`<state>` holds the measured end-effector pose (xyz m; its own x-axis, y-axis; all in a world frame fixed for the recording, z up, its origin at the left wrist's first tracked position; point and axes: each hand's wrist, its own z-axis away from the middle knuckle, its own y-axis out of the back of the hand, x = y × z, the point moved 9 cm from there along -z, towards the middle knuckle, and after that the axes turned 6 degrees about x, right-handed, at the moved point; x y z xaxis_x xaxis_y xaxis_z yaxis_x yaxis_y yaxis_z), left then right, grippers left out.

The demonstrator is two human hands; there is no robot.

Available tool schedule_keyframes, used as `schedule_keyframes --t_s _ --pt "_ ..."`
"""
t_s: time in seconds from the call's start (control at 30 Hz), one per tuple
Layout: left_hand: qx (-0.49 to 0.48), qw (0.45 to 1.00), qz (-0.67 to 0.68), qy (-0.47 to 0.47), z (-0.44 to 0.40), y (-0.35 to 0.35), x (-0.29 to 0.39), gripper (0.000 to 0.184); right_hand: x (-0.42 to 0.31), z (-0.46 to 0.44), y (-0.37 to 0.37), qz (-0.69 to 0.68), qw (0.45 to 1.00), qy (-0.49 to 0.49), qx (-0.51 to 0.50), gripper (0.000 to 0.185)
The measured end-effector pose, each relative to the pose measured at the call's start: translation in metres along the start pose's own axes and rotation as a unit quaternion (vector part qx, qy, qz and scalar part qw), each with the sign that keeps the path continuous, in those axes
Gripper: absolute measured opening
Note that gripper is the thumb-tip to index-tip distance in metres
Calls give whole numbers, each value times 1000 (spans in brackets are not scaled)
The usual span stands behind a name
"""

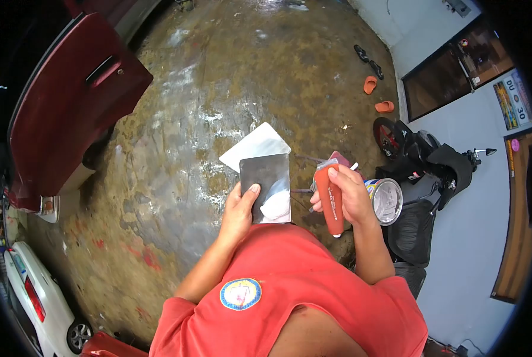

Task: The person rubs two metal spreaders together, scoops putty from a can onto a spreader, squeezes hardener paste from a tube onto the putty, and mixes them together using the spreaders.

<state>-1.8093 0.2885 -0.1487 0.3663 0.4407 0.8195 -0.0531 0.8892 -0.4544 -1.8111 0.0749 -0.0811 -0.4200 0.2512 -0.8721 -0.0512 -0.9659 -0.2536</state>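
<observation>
My left hand [241,209] grips the lower left edge of a dark flat plate [260,174], thumb on top. A mound of white paste [275,207] lies on the plate's lower right part. Beyond the plate's top edge shows a white flat sheet [257,147], partly covered by it. My right hand [350,193] is closed around a red squeeze tube [330,202], its white tip pointing down. Behind the tube is a small reddish piece [339,158], mostly hidden. Just right of that hand stands an open can [387,202] with pale, smeared contents.
A dark red car door [75,107] stands at the left, with a white car [42,300] below it. To the right are a motorcycle [438,157], a black seat [410,232] and orange slippers [370,85] along the wall. The concrete floor [176,178] looks wet.
</observation>
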Motion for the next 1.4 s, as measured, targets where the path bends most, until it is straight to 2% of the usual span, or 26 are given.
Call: schedule_keyframes --t_s 0.13,0.23,0.43,0.73,1.4 --pt "-30 998 -46 -15 5 -9 3 33 -5 3 -12 163 986 -18 -34 33" --pt "-52 996 -68 -32 7 -14 6 32 -5 5 -18 231 971 -20 -53 31" --pt "-60 995 -74 -30 10 -18 10 31 -16 6 -34 388 918 32 -78 26" --pt "-62 995 -69 -43 15 -18 9 29 -18 5 -45 448 889 30 -85 26" --pt "-75 995 -55 -28 18 -17 6 33 -22 14 -52 479 870 52 -101 27"
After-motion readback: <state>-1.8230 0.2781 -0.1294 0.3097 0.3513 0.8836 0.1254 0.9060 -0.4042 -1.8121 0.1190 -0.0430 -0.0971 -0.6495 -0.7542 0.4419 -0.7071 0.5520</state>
